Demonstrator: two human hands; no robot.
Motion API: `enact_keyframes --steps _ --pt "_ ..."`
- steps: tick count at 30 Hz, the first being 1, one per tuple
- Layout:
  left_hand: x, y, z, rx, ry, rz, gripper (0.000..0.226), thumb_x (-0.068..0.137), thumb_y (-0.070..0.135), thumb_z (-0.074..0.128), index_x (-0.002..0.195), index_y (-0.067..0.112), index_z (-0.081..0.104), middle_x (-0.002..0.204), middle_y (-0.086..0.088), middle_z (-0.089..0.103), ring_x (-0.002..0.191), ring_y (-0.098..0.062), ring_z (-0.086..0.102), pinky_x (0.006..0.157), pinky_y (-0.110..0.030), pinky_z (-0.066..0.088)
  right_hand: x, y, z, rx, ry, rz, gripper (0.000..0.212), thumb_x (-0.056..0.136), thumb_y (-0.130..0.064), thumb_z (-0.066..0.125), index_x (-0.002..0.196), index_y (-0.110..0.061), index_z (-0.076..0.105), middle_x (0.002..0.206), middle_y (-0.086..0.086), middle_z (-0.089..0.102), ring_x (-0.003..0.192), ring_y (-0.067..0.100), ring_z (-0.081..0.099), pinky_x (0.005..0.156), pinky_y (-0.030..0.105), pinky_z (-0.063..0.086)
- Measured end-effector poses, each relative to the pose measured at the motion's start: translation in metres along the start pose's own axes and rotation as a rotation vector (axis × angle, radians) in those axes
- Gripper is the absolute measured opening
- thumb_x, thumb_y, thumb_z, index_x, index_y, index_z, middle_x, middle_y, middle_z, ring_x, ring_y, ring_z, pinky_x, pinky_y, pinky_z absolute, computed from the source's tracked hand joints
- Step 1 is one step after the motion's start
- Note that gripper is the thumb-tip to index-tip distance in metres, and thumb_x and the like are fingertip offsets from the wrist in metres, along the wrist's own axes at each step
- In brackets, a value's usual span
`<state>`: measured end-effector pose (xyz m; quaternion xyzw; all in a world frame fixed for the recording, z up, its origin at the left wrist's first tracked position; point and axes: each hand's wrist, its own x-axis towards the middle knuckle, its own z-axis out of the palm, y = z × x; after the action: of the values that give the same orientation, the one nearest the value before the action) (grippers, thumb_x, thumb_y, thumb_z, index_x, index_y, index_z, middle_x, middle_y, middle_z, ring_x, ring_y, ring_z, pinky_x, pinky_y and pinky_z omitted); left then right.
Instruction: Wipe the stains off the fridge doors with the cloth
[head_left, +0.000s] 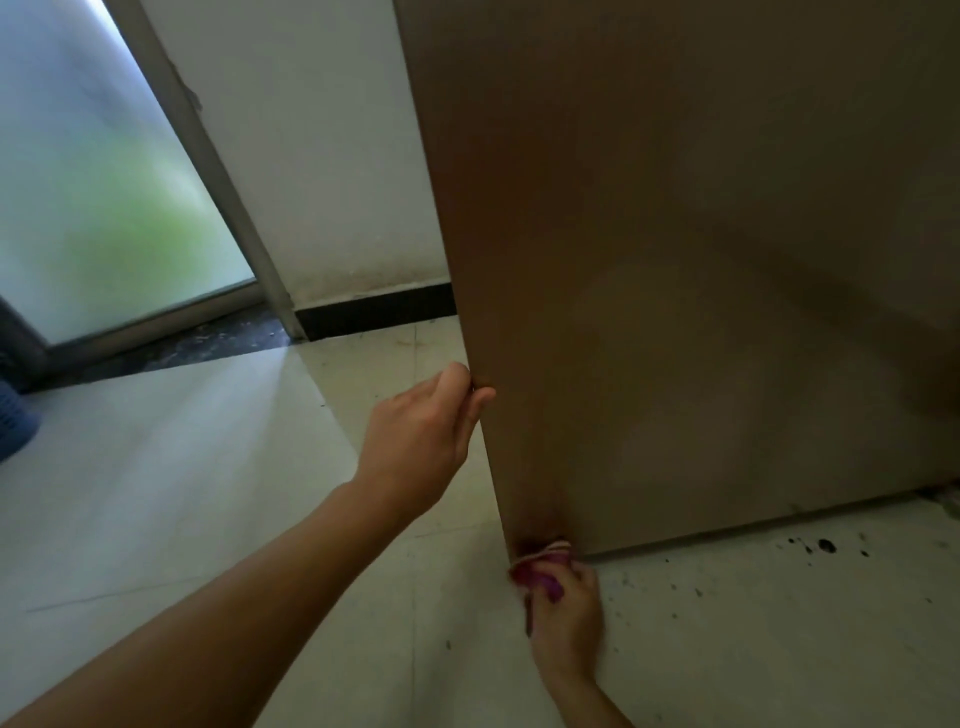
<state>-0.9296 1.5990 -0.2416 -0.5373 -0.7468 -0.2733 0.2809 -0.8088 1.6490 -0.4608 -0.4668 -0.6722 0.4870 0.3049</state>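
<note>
- Basket (15, 415), blue, far left on floor (208, 493) by glass door (104, 182).
- My left hand (426, 436) grips fridge door (675, 312) at its left edge, thumb on the face, fingers behind.
- Cloth (540, 569), pink, wadded in my right hand (566, 618), pressed on door's bottom-left corner.
- Cloth looks soft and light; keep it bunched under fingers so it doesn't slip. Door stiff, smooth, probably swings: hold the edge.
- Dark specks (826, 545) on floor, right of that hand.

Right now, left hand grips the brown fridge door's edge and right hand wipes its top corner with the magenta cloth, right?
No: head view shows the right hand holding the magenta cloth at the bottom corner of the brown fridge door.
</note>
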Motion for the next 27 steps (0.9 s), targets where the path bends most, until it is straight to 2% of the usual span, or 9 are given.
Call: enact_keyframes --steps 4,7,9,12,14,16,18,21,27 --pt "0.000 0.001 -0.001 0.028 0.011 0.020 0.026 0.097 0.033 0.042 0.084 0.013 0.050 0.069 0.014 0.039 0.047 -0.002 0.030 0.048 -0.005 0.022 0.041 -0.017 -0.011 0.377 0.330 0.524 0.027 0.086 0.004 0.056 0.111 -0.003 0.061 0.105 0.012 0.062 0.097 0.035 0.061 0.076 0.033 0.045" --pt "-0.005 -0.002 0.002 0.058 -0.045 0.006 0.030 0.097 0.039 0.039 0.090 0.013 0.052 0.067 0.011 0.048 0.047 -0.004 0.040 0.042 -0.012 0.034 0.050 -0.036 0.009 0.519 0.195 0.924 0.031 0.093 -0.014 0.046 0.121 0.000 0.050 0.111 0.019 0.062 0.093 0.037 0.064 0.076 0.046 0.055" --pt "-0.012 -0.008 0.000 0.131 -0.142 0.048 0.033 0.098 0.042 0.035 0.096 0.016 0.054 0.070 0.005 0.060 0.050 -0.008 0.051 0.042 -0.022 0.047 0.046 -0.051 0.017 0.701 0.031 1.018 0.036 0.095 -0.018 0.038 0.127 -0.002 0.040 0.122 0.023 0.055 0.102 0.042 0.059 0.076 0.053 0.055" --pt "-0.024 -0.024 -0.007 0.198 -0.209 0.104 0.036 0.097 0.043 0.031 0.097 0.017 0.057 0.073 0.001 0.063 0.054 -0.011 0.057 0.044 -0.027 0.051 0.044 -0.062 0.020 0.899 0.043 1.112 0.042 0.097 -0.008 0.038 0.138 -0.008 0.032 0.137 0.024 0.039 0.118 0.048 0.044 0.088 0.060 0.048" --pt "-0.035 -0.040 -0.010 0.189 -0.220 0.050 0.035 0.097 0.043 0.033 0.098 0.018 0.057 0.074 0.002 0.065 0.055 -0.011 0.059 0.045 -0.027 0.051 0.035 -0.070 0.017 0.913 -0.075 1.104 0.042 0.094 -0.001 0.042 0.136 -0.003 0.036 0.130 0.027 0.047 0.115 0.046 0.049 0.077 0.056 0.055" --pt "-0.050 -0.059 -0.007 0.192 -0.237 -0.021 0.035 0.097 0.044 0.034 0.098 0.017 0.056 0.075 0.001 0.066 0.056 -0.014 0.061 0.045 -0.028 0.051 0.027 -0.081 0.008 0.985 -0.223 1.068 0.029 0.094 -0.001 0.040 0.121 0.003 0.051 0.098 0.028 0.066 0.096 0.038 0.061 0.053 0.048 0.058" --pt "-0.069 -0.080 -0.002 0.212 -0.292 -0.076 0.037 0.096 0.044 0.033 0.097 0.015 0.057 0.074 -0.001 0.067 0.055 -0.019 0.062 0.044 -0.027 0.046 0.021 -0.091 -0.006 1.032 -0.264 1.048 0.019 0.094 -0.005 0.043 0.104 0.001 0.058 0.066 0.022 0.069 0.072 0.033 0.067 0.047 0.038 0.056" --pt "-0.096 -0.098 0.000 0.228 -0.416 -0.234 0.030 0.099 0.038 0.042 0.100 0.012 0.058 0.080 -0.005 0.069 0.062 -0.028 0.065 0.050 -0.028 0.036 0.006 -0.103 -0.025 0.913 -0.362 0.925 0.018 0.093 -0.008 0.045 0.099 -0.002 0.062 0.081 0.022 0.072 0.067 0.032 0.071 0.054 0.032 0.057" --pt "-0.126 -0.076 -0.030 0.276 -0.807 -0.488 0.034 0.102 0.041 0.031 0.119 0.015 0.045 0.114 -0.006 0.058 0.098 -0.027 0.059 0.070 -0.034 0.040 -0.018 -0.094 -0.041 -0.351 -0.497 0.087 0.006 0.089 -0.031 0.059 0.095 -0.031 0.057 0.102 -0.001 0.065 0.086 0.017 0.059 0.071 0.030 0.048"
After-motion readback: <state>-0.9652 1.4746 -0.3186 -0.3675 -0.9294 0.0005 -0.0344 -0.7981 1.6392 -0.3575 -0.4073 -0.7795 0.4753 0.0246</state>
